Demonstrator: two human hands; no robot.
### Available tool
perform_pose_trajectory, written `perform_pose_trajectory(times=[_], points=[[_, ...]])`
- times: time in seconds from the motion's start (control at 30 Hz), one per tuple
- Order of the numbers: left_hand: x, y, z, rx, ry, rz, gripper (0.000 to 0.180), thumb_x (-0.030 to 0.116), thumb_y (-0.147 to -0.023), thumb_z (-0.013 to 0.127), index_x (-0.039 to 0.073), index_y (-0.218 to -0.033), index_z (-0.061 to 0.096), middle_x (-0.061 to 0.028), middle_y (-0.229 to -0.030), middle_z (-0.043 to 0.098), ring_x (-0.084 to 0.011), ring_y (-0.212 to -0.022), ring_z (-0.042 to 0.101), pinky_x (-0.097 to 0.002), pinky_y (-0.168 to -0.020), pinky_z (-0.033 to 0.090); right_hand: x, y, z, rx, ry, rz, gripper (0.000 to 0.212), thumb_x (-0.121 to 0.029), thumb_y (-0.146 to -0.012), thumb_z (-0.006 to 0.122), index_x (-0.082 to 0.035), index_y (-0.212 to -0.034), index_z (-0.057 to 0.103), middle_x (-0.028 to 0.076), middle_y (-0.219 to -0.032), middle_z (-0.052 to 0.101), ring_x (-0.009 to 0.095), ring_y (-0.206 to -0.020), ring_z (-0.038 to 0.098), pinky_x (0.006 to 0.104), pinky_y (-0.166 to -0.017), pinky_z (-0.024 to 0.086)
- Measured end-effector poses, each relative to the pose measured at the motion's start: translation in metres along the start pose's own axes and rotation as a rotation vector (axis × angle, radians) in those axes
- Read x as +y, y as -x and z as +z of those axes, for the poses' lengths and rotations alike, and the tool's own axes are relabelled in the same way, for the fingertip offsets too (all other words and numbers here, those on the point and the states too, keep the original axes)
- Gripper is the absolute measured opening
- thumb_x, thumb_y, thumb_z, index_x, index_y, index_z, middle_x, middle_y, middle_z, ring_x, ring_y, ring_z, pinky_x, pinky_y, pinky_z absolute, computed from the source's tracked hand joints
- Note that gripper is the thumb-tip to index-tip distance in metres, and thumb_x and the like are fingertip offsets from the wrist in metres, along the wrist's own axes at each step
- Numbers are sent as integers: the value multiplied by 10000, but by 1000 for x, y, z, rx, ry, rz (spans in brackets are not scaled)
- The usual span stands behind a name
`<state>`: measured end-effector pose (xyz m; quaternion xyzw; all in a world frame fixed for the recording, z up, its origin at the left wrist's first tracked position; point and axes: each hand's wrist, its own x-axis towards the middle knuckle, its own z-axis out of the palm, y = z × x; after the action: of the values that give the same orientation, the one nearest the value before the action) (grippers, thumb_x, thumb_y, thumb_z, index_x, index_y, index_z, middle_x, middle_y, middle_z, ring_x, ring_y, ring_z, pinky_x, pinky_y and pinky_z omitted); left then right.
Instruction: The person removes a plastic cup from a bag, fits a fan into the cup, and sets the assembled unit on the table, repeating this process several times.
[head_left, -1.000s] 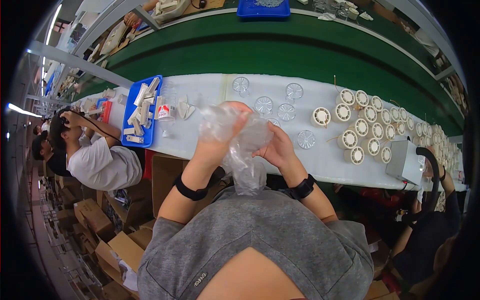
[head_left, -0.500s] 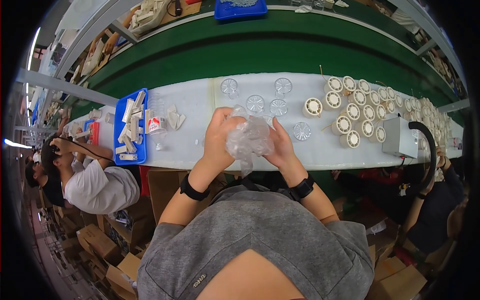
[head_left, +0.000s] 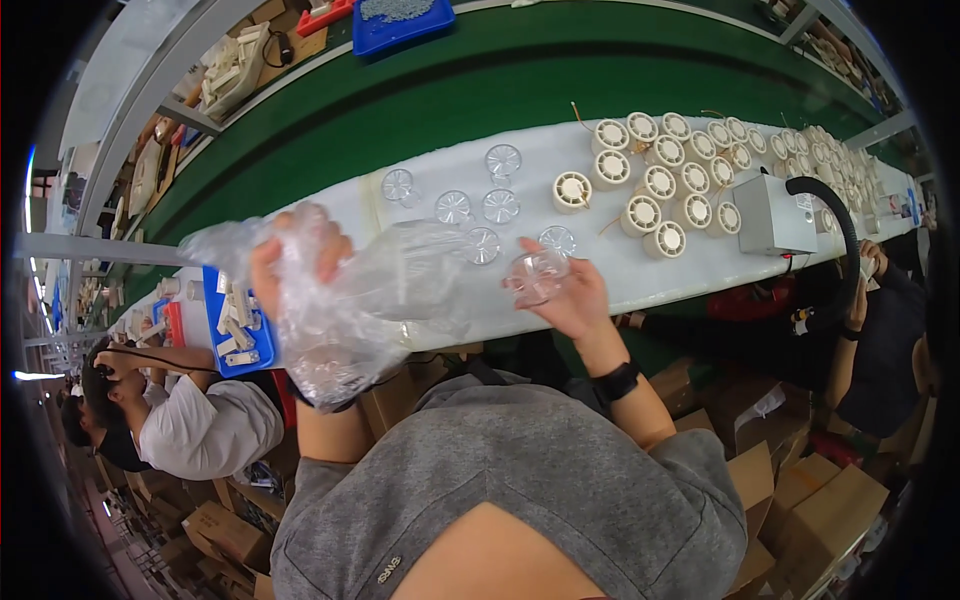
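Observation:
A crumpled clear plastic bag (head_left: 390,285) hangs from my left hand (head_left: 300,250), whose fingers are bunched into it over the left part of the table. My right hand (head_left: 580,298) is turned palm up and grips a clear plastic cup-like piece (head_left: 537,277) by its side. Just beyond it, a round clear piece (head_left: 557,241) with radial ribs rests on the white table covering (head_left: 640,283). Several more of these stand farther off, among them one clear piece (head_left: 503,160) at the back and another clear piece (head_left: 398,185) at the left.
Several cream cylindrical housings (head_left: 660,183) with slotted tops fill the right side. A grey metal box (head_left: 777,218) with a black hose (head_left: 850,215) stands at the table's right edge. A blue tray (head_left: 262,345) of white parts is left. Co-workers sit on both sides; cardboard boxes (head_left: 815,500) lie behind.
My hands have parted. The left has swung left with the bag, which now spreads out, while the right holds a clear piece near the table's front. The whole view has shifted too.

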<state>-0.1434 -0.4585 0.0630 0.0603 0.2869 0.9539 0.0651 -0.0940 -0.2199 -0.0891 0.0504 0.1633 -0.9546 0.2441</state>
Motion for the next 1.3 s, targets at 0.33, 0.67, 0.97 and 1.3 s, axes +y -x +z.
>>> perform_pose_trajectory(times=[0.33,0.67,0.97,1.3], points=[[-58,71,-68,832,-900,-376,185,205,-762,483,42,-820,548,-77,-789,556,-137,-673,525,-227,-581,404,-59,54,-88,716,704,-191,396,-284,-849,423,-5,-1128,397,145,-969,513,247,-918,493,335,-807,397],[-100,127,-83,368,-1371,-391,190,74,-705,536,-17,-872,543,-82,-840,563,-172,-749,524,-269,-670,417,-6,34,-99,753,1759,-861,611,-174,-703,639,34,-1167,300,192,-1159,358,344,-1094,347,407,-913,287],[-71,202,-94,208,-1277,-210,186,57,-661,551,17,-840,519,-90,-814,540,-184,-713,524,-287,-647,426,27,70,-66,823,1725,-829,634,-202,-742,601,21,-1225,257,192,-1182,377,304,-1077,395,381,-891,328],[-55,258,-136,242,-1754,199,555,184,-526,670,28,-1019,467,-121,-844,515,-321,-875,474,-387,-755,384,230,12,38,-197,467,830,677,-226,-731,621,-59,-1279,260,99,-1196,402,215,-1100,408,310,-894,354]])
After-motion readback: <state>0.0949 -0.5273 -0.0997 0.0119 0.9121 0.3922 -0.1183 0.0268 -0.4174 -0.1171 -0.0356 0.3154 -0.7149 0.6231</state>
